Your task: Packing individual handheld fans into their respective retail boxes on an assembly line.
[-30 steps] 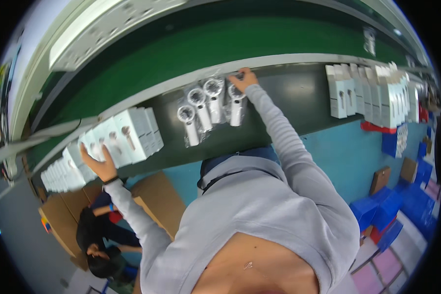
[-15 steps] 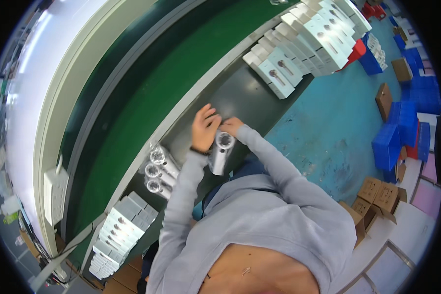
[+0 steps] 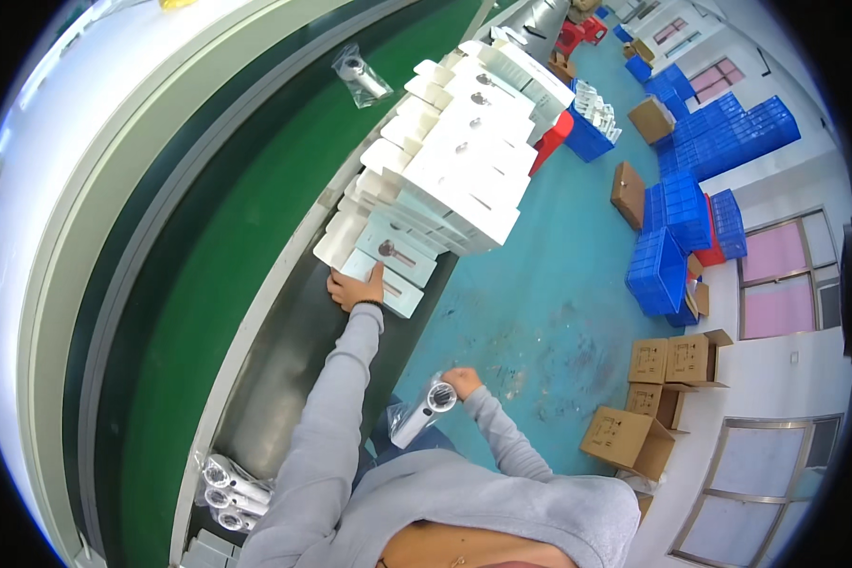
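Note:
My left hand (image 3: pixel 358 289) grips the near end of a slim white box (image 3: pixel 388 284) with a product picture on it. That box lies on the grey metal bench at the near end of a long row of white boxes (image 3: pixel 464 180), whose flaps stand up. My right hand (image 3: pixel 462 381) is closed at the round head of a silvery handheld device (image 3: pixel 426 413) in clear plastic, in front of my body. Its fingertips are partly hidden behind the head. Several similar bagged devices (image 3: pixel 232 490) lie on the bench beside my left forearm.
A green conveyor belt (image 3: pixel 194 246) runs along the bench's far side, with another bagged device (image 3: pixel 362 78) on it. Blue crates (image 3: pixel 667 232) and brown cartons (image 3: pixel 634 440) stand on the teal floor to the right. More white boxes (image 3: pixel 208 549) are at the lower left.
My left hand has left the bagged device and reached to the white box. My right hand has carried the device off the bench toward my right. The view has turned, showing more of the box row.

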The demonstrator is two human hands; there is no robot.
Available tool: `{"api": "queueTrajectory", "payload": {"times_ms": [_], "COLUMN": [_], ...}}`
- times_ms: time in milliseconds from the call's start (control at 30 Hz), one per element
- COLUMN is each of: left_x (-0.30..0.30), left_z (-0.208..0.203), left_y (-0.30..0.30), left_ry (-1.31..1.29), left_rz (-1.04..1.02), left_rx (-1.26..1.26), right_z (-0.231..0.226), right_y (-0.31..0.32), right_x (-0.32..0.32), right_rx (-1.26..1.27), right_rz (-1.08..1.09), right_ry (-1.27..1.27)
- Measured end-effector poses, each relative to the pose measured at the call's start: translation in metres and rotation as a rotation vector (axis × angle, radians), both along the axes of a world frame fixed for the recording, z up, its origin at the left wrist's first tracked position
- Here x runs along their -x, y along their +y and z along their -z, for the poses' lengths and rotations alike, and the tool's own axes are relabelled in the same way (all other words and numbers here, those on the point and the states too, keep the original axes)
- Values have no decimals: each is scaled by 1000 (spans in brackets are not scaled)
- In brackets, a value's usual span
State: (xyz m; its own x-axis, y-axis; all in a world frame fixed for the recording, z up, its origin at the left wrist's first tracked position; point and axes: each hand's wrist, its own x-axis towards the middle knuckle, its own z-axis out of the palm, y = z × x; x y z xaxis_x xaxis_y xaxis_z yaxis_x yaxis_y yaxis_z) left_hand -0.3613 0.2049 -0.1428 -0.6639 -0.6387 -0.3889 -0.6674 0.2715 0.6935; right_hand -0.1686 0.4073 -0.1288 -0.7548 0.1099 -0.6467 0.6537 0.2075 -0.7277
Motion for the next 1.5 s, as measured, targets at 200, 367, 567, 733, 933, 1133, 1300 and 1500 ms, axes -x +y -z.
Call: {"api": "queueTrajectory", "payload": {"times_ms": [200,367,567,733,933,1133,1300,1500], "left_x": [-14,-64,-185,-276,-322,-334,-333,-321], "left_z": [20,-3,-85,-127,-158,-159,-159,-169], "left_y": [-2,-54,-165,-209,-213,-216,-207,-196], "left_ry": [620,582,516,374,394,75,100,180], "left_rz": [-89,-48,372,500,629,522,514,549], "left_rx": [-444,-569,-528,-298,20,-87,-164,-87], "right_z": [13,-24,-97,-142,-161,-191,-201,-193], "right_y": [-18,-25,-29,-74,-120,-156,-201,-233], "right_x": [15,40,86,96,83,66,42,32], "right_rx": [17,46,26,244,465,496,337,468], "right_rz": [-113,-228,-275,-216,-105,-43,-435,-949], "right_ry": [-25,183,463,437,349,422,769,912]}}
